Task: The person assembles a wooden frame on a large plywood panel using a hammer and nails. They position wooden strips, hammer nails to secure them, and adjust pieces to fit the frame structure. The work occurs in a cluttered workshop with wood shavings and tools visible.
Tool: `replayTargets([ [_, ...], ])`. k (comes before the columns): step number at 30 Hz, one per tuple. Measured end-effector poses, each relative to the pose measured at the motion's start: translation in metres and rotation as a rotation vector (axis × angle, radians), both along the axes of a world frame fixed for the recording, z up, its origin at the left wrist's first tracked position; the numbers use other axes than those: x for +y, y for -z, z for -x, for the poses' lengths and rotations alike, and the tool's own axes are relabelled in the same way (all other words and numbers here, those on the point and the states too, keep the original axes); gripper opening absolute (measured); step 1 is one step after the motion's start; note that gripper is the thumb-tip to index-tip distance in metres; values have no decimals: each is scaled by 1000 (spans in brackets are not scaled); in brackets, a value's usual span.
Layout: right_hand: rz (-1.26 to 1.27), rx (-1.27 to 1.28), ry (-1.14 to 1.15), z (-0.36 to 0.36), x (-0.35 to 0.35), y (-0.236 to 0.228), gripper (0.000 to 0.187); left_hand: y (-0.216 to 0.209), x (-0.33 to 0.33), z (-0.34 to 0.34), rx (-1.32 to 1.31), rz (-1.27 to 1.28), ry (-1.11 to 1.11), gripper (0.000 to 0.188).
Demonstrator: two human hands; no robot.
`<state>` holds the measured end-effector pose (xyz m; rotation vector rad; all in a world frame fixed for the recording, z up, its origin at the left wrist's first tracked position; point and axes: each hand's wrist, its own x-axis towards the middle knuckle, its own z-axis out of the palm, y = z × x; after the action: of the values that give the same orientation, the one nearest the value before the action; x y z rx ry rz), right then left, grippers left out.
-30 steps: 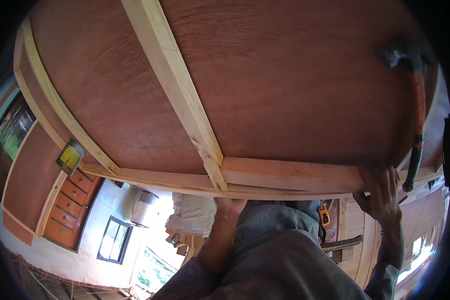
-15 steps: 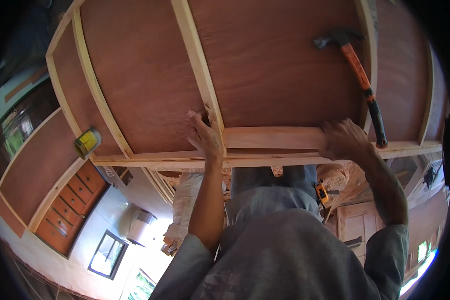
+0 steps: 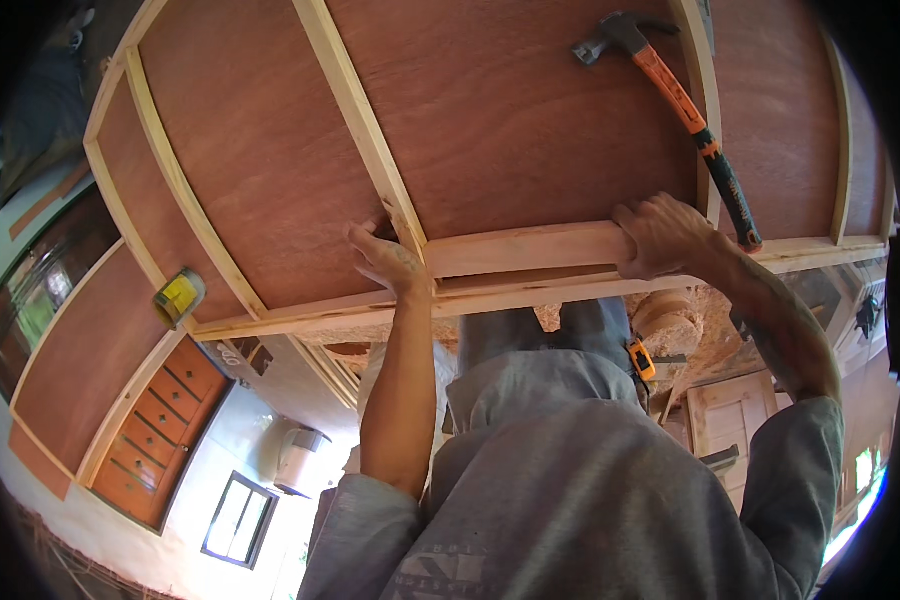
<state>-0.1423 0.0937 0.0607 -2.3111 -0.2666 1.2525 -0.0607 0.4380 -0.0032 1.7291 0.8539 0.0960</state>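
Observation:
A wide brown plywood panel (image 3: 540, 130) with pale wooden battens lies in front of me. Along its near edge, a short wood piece (image 3: 525, 249) sits just inside the long edge strip (image 3: 540, 287), a narrow dark gap between them. My right hand (image 3: 670, 238) is closed over the right end of this piece. My left hand (image 3: 390, 262) rests at the foot of a cross batten (image 3: 355, 115), beside the piece's left end. Its visible fingers are apart and point away from the batten; the others are hidden. A claw hammer (image 3: 680, 100) with an orange and black handle lies beyond my right hand.
A can with a yellow label (image 3: 180, 297) stands at the panel's left corner. An orange tape measure (image 3: 642, 360) is at my waist. Wood shavings (image 3: 670, 320) cover the ground below the near edge. An orange-brown panelled door (image 3: 155, 430) is at the left.
The view has shifted, so the panel and hammer appear higher and further left. Both hands keep their places at the short wood piece and batten.

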Motion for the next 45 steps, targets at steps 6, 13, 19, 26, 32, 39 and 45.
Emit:
replayTargets([
  [6,93,73,82,-5,7,-9,69,-13,-13,-6,-21,-20,51,65],
  [13,82,-204,121,25,11,16,68,-20,-18,-11,102,-83,32,66],
  [19,96,-272,125,33,10,20,66,-10,-30,-7,172,-360,77,63],
  [26,173,-197,160,25,16,-6,61,4,2,-3,90,-261,167,38],
  [32,78,-525,222,47,16,-4,58,-44,54,9,198,-11,777,35],
  [39,55,-617,145,51,14,0,60,-77,69,37,442,-431,1204,46],
  [45,-12,-796,170,62,15,8,57,-70,67,47,378,-338,980,51],
])
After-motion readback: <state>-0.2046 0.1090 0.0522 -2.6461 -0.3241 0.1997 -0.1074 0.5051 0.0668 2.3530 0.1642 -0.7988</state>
